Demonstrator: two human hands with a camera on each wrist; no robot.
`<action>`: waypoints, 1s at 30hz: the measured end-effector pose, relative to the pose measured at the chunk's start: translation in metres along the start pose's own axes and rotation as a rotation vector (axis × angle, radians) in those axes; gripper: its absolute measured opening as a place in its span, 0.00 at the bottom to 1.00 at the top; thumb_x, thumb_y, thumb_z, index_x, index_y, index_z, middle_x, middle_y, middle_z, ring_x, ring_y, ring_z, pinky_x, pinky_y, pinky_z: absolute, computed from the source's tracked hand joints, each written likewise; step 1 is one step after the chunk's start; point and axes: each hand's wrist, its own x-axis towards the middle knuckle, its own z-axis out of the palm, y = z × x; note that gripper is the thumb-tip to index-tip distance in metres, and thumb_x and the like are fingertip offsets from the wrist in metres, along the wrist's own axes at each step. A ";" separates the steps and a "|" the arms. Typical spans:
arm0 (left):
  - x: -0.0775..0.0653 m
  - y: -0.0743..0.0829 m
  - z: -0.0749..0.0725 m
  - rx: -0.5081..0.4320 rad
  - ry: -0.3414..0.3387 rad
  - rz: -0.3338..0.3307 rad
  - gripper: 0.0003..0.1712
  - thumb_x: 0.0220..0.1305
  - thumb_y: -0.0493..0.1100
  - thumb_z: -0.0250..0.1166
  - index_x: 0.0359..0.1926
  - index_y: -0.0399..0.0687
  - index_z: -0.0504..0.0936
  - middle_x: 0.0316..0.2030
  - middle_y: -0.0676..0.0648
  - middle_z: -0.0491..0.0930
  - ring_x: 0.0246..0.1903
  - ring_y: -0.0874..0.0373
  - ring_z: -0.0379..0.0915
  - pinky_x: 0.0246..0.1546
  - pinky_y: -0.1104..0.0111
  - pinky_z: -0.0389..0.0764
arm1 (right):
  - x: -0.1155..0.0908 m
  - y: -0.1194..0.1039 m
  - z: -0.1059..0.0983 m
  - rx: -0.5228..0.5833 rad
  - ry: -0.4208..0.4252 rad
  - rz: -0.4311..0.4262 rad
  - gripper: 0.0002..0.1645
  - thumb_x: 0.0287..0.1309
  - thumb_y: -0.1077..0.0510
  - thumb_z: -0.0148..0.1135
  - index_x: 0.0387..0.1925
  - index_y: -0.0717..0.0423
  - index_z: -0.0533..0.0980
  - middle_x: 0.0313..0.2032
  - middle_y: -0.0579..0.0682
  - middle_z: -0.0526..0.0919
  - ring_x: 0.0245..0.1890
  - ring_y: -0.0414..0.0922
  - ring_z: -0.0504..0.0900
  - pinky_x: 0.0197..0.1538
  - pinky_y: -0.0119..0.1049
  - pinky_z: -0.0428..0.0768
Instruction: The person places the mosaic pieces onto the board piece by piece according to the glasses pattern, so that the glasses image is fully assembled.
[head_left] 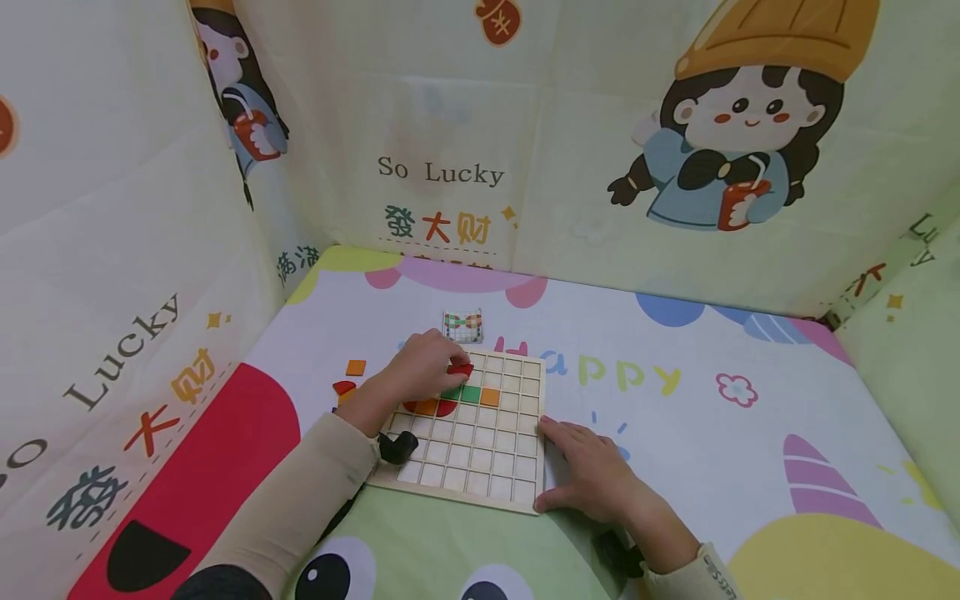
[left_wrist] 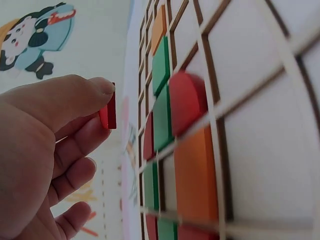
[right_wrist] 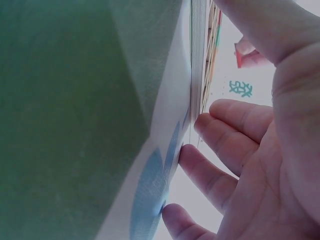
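Observation:
My left hand [head_left: 423, 367] pinches a small red tile [left_wrist: 112, 107] between thumb and index finger, above the upper part of a wooden grid board [head_left: 480, 460]. The tile is held on edge, apart from the board in the left wrist view. Set in the grid are green tiles [head_left: 470, 394], orange tiles [head_left: 490, 397] and red round-edged tiles [left_wrist: 187, 102]. My right hand [head_left: 592, 462] lies at the board's right edge, fingers extended and thumb near the lower right corner. Part of the grid is hidden behind my left hand and wrist.
Loose tiles, among them an orange square [head_left: 356, 367] and a red piece [head_left: 344, 387], lie left of the board, partly behind my left forearm. A small pattern card [head_left: 462, 326] lies beyond the board's far edge. Printed cloth walls [head_left: 570, 167] enclose the table.

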 end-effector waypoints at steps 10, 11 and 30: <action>0.018 0.015 0.012 0.013 0.002 0.028 0.12 0.65 0.51 0.68 0.46 0.54 0.89 0.36 0.56 0.84 0.40 0.57 0.72 0.40 0.60 0.75 | 0.000 -0.001 0.000 -0.010 -0.010 0.014 0.63 0.35 0.32 0.80 0.71 0.55 0.67 0.68 0.53 0.70 0.68 0.56 0.67 0.60 0.63 0.65; 0.020 0.016 0.013 0.012 0.000 0.026 0.12 0.65 0.51 0.68 0.46 0.54 0.89 0.36 0.56 0.84 0.40 0.57 0.72 0.40 0.60 0.75 | 0.000 -0.001 0.000 -0.010 -0.011 0.013 0.63 0.35 0.32 0.80 0.71 0.55 0.67 0.68 0.53 0.70 0.68 0.56 0.67 0.60 0.63 0.65; 0.034 0.029 0.026 0.023 -0.029 -0.056 0.11 0.65 0.53 0.67 0.43 0.57 0.89 0.29 0.60 0.80 0.39 0.56 0.70 0.44 0.58 0.73 | 0.000 -0.001 -0.001 -0.004 -0.005 -0.005 0.63 0.35 0.34 0.81 0.71 0.56 0.66 0.68 0.55 0.71 0.67 0.58 0.67 0.59 0.64 0.66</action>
